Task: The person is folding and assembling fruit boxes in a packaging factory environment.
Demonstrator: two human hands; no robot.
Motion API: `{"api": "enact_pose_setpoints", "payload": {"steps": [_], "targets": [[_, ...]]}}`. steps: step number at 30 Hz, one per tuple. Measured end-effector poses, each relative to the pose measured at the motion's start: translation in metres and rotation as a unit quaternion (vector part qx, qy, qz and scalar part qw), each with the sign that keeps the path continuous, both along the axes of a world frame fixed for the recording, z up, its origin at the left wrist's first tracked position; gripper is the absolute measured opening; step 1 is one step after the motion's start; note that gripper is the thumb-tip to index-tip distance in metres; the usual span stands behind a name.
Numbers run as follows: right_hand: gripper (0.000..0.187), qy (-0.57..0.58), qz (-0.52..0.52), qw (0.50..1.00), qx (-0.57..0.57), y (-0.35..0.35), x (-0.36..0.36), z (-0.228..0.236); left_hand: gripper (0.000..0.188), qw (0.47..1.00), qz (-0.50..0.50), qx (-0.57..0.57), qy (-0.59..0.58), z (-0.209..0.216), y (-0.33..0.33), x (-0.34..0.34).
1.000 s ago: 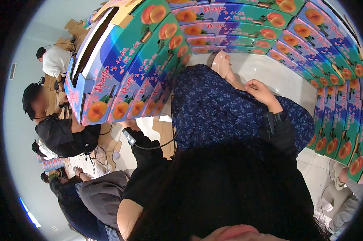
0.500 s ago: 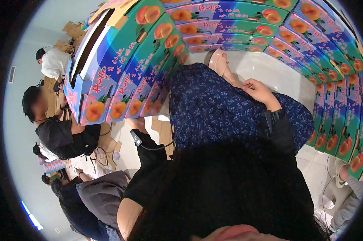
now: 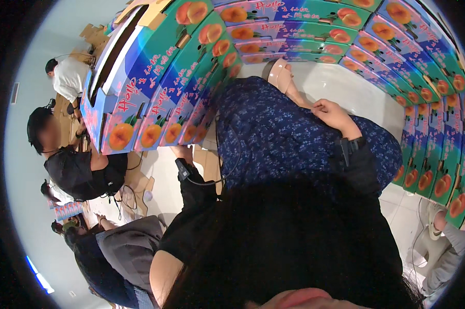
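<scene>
White floor, stacked peach-printed boxes, contents hidden.

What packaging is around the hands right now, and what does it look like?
Left stack of flat cartons: leaning beside the left hand, teal, blue and purple with orange fruit pictures.
Curved row of cartons: same colours, running along the top and right side, beyond the right hand.

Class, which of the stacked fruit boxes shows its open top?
The top box of the left stack: its white inside and brown flaps show; the others show only printed sides.
</scene>
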State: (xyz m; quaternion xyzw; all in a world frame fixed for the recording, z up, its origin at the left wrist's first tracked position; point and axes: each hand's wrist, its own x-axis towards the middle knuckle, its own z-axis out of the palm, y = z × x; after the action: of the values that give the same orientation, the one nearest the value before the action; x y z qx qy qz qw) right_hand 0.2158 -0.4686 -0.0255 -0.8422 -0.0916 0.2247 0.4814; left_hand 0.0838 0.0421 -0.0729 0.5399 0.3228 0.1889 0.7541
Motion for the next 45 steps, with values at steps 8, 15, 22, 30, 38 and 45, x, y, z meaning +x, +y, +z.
{"api": "enact_pose_setpoints", "payload": {"steps": [8, 15, 22, 30, 38, 45], "targets": [[0.028, 0.0, -0.005, 0.999, -0.038, 0.001, -0.002, 0.004, 0.085, 0.974, 0.091, 0.015, 0.207, -0.011, 0.016, -0.013], [0.028, -0.003, -0.001, 0.999, -0.033, 0.002, -0.003, 0.004, 0.095, 0.965, 0.039, -0.117, 0.23, -0.012, 0.032, -0.036], [0.029, -0.006, 0.002, 0.999, -0.038, -0.002, 0.0, -0.005, 0.096, 0.936, -0.039, -0.345, 0.055, 0.081, -0.061, -0.018], [0.03, -0.02, 0.009, 0.998, -0.059, 0.0, -0.001, -0.005, 0.104, 0.9, 0.03, -0.384, -0.206, 0.077, -0.094, 0.01], [0.029, -0.019, 0.002, 0.999, -0.05, -0.002, -0.001, -0.011, 0.086, 0.884, -0.031, -0.363, -0.292, 0.092, -0.105, 0.028], [0.027, -0.014, -0.002, 0.999, -0.038, -0.002, -0.001, -0.007, 0.092, 0.925, -0.051, -0.281, -0.251, 0.071, -0.09, 0.023]]}}
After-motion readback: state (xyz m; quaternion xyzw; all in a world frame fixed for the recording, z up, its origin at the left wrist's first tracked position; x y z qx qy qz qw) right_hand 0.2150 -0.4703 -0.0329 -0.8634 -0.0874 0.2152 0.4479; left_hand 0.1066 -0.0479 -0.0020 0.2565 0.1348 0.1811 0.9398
